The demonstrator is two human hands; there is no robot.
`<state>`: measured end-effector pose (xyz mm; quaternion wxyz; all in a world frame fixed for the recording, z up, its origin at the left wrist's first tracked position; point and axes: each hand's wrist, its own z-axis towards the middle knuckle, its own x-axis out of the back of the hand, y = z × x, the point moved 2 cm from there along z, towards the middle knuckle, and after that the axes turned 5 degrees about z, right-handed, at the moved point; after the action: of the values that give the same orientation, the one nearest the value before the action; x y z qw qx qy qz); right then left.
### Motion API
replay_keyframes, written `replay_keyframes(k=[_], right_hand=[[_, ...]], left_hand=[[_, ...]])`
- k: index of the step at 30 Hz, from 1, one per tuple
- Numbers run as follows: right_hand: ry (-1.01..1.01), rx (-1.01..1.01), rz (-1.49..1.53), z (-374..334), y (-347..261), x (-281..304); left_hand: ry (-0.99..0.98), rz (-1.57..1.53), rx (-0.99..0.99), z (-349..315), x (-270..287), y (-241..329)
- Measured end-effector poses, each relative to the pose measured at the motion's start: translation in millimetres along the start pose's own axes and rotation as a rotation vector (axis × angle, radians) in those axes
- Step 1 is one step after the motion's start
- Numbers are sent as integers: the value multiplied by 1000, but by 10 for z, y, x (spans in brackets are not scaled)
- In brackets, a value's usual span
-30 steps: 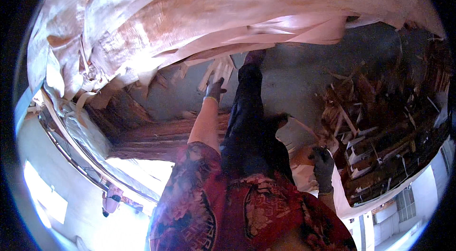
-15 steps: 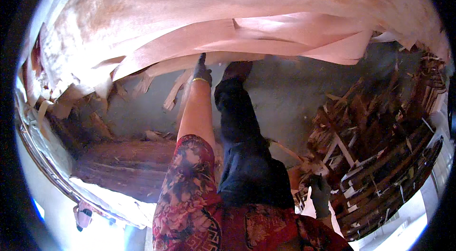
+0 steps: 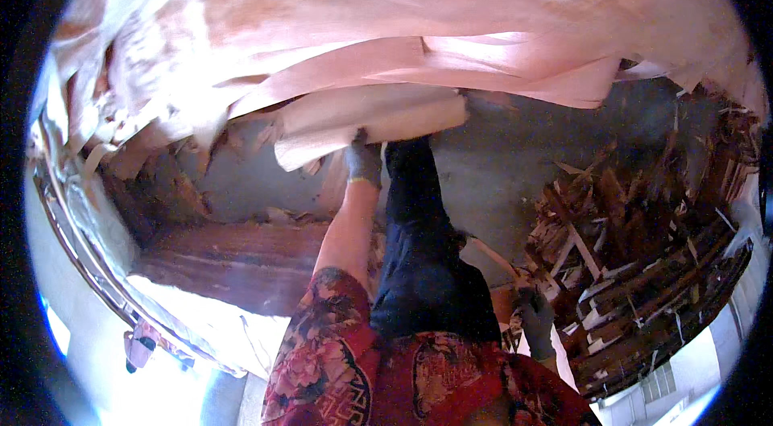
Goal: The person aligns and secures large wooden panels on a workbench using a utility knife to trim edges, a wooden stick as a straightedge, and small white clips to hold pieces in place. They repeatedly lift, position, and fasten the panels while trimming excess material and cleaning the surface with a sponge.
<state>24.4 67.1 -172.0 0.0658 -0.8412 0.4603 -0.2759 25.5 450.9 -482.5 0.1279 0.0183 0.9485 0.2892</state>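
A grey glove covers my left hand [image 3: 364,162], which is ahead of me with its fingers closed on the lower edge of a pale, slightly curved wood veneer piece [image 3: 374,118]. This piece lies below the overhanging edge of a large pinkish veneer stack [image 3: 523,76]. Beside my left forearm a black-trousered leg [image 3: 415,217] reaches forward, its foot hidden behind the veneer piece. Down at the right, my right hand [image 3: 535,320] in a dark glove hangs low beside a thin wooden stick [image 3: 493,257]. Its fingers are too dark and blurred to read.
Broken brown veneer scraps [image 3: 620,241] are heaped at the right. More brown sheets [image 3: 233,261] lie at the left, with torn strips hanging from the stack above them. A grey floor [image 3: 491,172] shows between. Another person [image 3: 141,349] is far off at the lower left.
The pale veneer piece has come out from under the stack toward me, with my left hand now holding it. My left hand has drawn back. My right hand has shifted slightly up and left.
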Motion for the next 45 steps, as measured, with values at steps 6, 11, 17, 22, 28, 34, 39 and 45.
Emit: replay_keyframes(k=[6,11,17,22,28,34,39,45], right_hand=[[-54,266,41,-633,-734,29],[130,605,323,-1089,-762,410],[248,696,534,-2030,-418,1268],[379,781,727,-2760,79,1864],[871,1107,370,-3872,583,2659],[1137,1108,-54,-4504,858,3067],[870,883,74,-4470,936,2739],[776,799,980,-4416,1166,2351]], left_hand=[[-419,752,-175,-1525,146,940],[-952,1064,-531,-2921,-516,1564],[-1322,1095,-948,-4091,-1285,1685],[-1712,1173,-886,-4701,-1696,1530],[-2007,1711,-258,-6619,-2087,1412],[-2622,1814,-968,-7464,-2361,1137],[-2482,1558,-1901,-7785,-2549,1322],[-2166,1018,-2067,-7861,-2712,1211]])
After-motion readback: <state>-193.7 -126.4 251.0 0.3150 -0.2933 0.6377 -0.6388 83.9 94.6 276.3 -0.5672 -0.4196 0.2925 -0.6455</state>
